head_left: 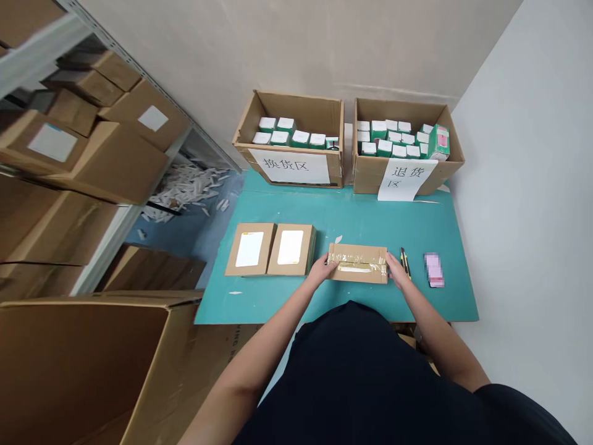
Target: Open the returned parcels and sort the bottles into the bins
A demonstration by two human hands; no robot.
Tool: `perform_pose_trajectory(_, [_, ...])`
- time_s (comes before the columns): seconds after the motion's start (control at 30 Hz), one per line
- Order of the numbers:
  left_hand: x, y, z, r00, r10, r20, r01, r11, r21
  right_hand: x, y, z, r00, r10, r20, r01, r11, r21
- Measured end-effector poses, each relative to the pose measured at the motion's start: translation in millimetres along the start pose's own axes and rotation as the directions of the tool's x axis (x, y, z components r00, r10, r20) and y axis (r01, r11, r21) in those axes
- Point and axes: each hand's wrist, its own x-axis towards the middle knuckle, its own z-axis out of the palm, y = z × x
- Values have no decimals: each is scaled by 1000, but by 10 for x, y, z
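Note:
A brown cardboard box [361, 275] with shiny tape along its top is between my two hands, over the front part of the table. My left hand [321, 269] grips its left end, with the thumb lying on the top face. At the opposite end, my right hand [396, 271] holds the box's right side, its fingers partly hidden. Just right of that hand lies a yellow and black box cutter [405, 262]. Two cardboard boxes with white labels, a left one [239, 267] and a right one [274, 262], sit side by side to the left.
On the green table [296, 204], a left carton [337, 168] and a right carton [365, 176] stand at the back, both holding several white and green boxes. A phone-like pink item [434, 269] lies right. Shelves with boxes [111, 161] and a large open carton [180, 346] flank the left.

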Motion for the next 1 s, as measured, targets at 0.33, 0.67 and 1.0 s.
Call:
perform_pose_trajectory(0.33, [-61,-82,35,999,27,-28,-28,998,-50,-1,13,-51,1000,8,9,-8,1000,10])
perform_pose_trajectory(0.67, [78,-105,86,979,199,-54,-203,973,-108,-13,-149,0,985,-161,-61,168,974,149])
perform_pose_trajectory(1.0, [32,-390,125,984,65,167,-33,982,-185,140,47,-52,969,-189,-157,204,976,81])
